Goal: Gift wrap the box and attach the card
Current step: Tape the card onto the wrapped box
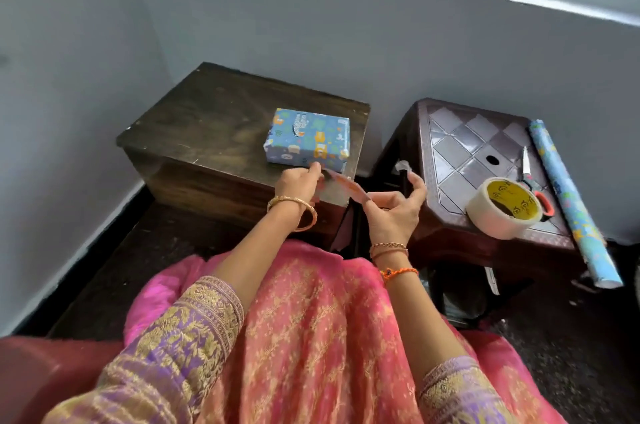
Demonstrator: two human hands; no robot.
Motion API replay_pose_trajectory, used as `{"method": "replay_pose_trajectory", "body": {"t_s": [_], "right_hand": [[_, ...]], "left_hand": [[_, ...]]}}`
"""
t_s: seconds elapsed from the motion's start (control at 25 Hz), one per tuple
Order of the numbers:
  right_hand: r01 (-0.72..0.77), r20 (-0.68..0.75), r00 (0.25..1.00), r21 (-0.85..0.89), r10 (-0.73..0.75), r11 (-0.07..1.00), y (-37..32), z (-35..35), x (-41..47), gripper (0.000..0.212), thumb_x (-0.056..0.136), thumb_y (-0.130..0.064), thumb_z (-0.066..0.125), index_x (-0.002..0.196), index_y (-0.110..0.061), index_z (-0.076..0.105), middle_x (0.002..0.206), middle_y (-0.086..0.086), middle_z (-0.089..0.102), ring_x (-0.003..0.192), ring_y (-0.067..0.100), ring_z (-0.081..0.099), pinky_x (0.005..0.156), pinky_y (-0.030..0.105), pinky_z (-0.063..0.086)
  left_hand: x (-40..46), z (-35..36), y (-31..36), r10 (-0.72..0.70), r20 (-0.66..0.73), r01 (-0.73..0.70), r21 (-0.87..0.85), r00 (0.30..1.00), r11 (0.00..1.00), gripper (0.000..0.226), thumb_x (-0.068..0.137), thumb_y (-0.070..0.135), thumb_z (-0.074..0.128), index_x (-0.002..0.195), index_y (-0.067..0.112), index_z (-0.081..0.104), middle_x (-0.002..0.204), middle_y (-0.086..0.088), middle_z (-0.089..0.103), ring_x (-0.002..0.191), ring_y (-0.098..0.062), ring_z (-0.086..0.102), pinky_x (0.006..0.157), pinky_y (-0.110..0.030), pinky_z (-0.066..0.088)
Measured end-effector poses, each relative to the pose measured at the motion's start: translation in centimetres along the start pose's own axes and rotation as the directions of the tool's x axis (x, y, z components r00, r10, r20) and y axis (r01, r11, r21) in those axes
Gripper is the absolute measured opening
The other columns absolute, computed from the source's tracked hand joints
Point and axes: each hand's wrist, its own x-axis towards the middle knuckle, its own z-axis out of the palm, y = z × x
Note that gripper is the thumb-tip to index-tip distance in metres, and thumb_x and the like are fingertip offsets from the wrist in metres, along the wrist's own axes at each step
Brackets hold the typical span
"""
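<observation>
Both hands pinching the card just near of the wrapped box on the bench; left hand nearer; tape piece on right hand fingers.

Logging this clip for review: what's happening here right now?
The box sits already wrapped in blue patterned paper on the dark wooden table. Both hands, left hand and right hand, hold a small card just in front of it, with a strip of clear tape stuck on a right fingertip. The tape roll, scissors and paper roll rest on the stool.
</observation>
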Motion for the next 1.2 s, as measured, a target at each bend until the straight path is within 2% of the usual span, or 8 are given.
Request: {"method": "replay_pose_trajectory", "body": {"t_s": [0.12, 0.24, 0.36, 0.52, 0.64, 0.72, 0.92, 1.2], "right_hand": [[0.13, -0.019, 0.991, -0.155, -0.134, 0.979, -0.2, 0.6, -0.8, 0.07, 0.065, 0.006, 0.061, 0.128, -0.014, 0.037, 0.06, -0.013, 0.06, 0.062, -0.001, 0.056, 0.073, 0.017, 0.042], [0.286, -0.013, 0.955, -0.216, -0.296, 0.933, 0.9, 1.4, -1.2, 0.08, 0.062, 0.007, 0.061, 0.128, -0.023, 0.029, 0.064, -0.013, 0.062, 0.072, 0.003, 0.056, 0.078, 0.016, 0.039], [0.391, 0.087, 0.92, -0.252, -0.382, 0.885, 2.3, 2.3, -1.2, 0.082, 0.062, 0.005, 0.065, 0.127, -0.025, 0.026, 0.074, -0.01, 0.068, 0.084, 0.008, 0.06, 0.087, 0.014, 0.035], [0.361, 0.201, 0.927, -0.243, -0.317, 0.9, 4.1, 3.3, -1.6, 0.076, 0.065, -0.001, 0.066, 0.126, -0.03, 0.031, 0.1, -0.012, 0.057, 0.094, 0.017, 0.055, 0.085, 0.023, 0.039], [0.33, 0.224, 0.931, -0.184, -0.287, 0.926, 5.6, 3.2, -2.1, 0.072, 0.065, -0.012, 0.068, 0.125, -0.031, 0.033, 0.109, -0.006, 0.046, 0.097, 0.017, 0.051, 0.083, 0.027, 0.045], [0.322, 0.254, 0.928, -0.184, -0.272, 0.929, 6.0, 3.0, -2.5, 0.071, 0.066, -0.026, 0.068, 0.126, -0.032, 0.03, 0.109, -0.004, 0.043, 0.095, 0.015, 0.051, 0.082, 0.022, 0.046], [0.322, 0.316, 0.915, -0.2, -0.25, 0.925, 6.3, 3.0, -3.0, 0.071, 0.067, -0.041, 0.061, 0.128, -0.035, 0.027, 0.106, -0.006, 0.043, 0.09, 0.011, 0.049, 0.079, 0.017, 0.044], [0.324, 0.35, 0.904, -0.192, -0.244, 0.926, 5.9, 2.7, -3.1, 0.069, 0.067, -0.039, 0.06, 0.128, -0.037, 0.027, 0.108, -0.007, 0.043, 0.094, 0.01, 0.049, 0.082, 0.023, 0.047]], "left_hand": [[-0.1, 0.1, 0.0, -0.163, 0.169, 0.19, -0.157, 0.972, 0.969, 0.055, 0.083, 0.059, 0.048, 0.078, 0.007, 0.065, 0.081, -0.009, 0.07, 0.071, -0.026, 0.065, 0.068, -0.031, 0.053], [0.1, 0.8, -0.5, -0.145, 0.222, 0.195, -0.224, 0.964, 0.955, 0.026, 0.085, 0.031, 0.062, 0.069, 0.011, 0.058, 0.067, -0.005, 0.061, 0.059, -0.017, 0.059, 0.045, -0.017, 0.047], [1.8, 1.3, -1.8, -0.103, 0.088, 0.119, -0.203, 0.991, 0.972, 0.026, 0.084, 0.006, 0.059, 0.059, 0.014, 0.055, 0.069, -0.008, 0.057, 0.063, -0.017, 0.055, 0.056, -0.022, 0.049], [3.6, 1.2, -3.2, -0.102, -0.03, 0.095, -0.183, 0.994, 0.978, 0.032, 0.085, 0.006, 0.059, 0.055, 0.014, 0.056, 0.064, -0.001, 0.057, 0.059, -0.013, 0.057, 0.052, -0.017, 0.052], [4.2, 1.2, -3.5, -0.013, -0.107, 0.01, -0.025, 0.994, 1.0, 0.009, 0.083, 0.008, 0.062, 0.084, 0.004, 0.07, 0.082, -0.006, 0.066, 0.08, -0.019, 0.061, 0.073, -0.026, 0.054], [4.3, 1.3, -3.4, 0.076, -0.169, -0.055, 0.125, 0.983, 0.991, 0.021, 0.082, 0.008, 0.064, 0.099, -0.003, 0.068, 0.091, -0.013, 0.069, 0.086, -0.02, 0.063, 0.08, -0.027, 0.052], [4.6, 2.4, -3.7, 0.212, -0.202, -0.157, 0.258, 0.956, 0.953, 0.014, 0.08, 0.01, 0.063, 0.088, -0.001, 0.067, 0.072, -0.013, 0.065, 0.07, -0.033, 0.068, 0.072, -0.042, 0.055], [4.5, 2.3, -3.5, 0.165, -0.236, -0.073, 0.356, 0.958, 0.932, 0.039, 0.087, 0.018, 0.06, 0.122, 0.007, 0.05, 0.128, -0.011, 0.047, 0.106, -0.029, 0.056, 0.089, -0.034, 0.041]]}}
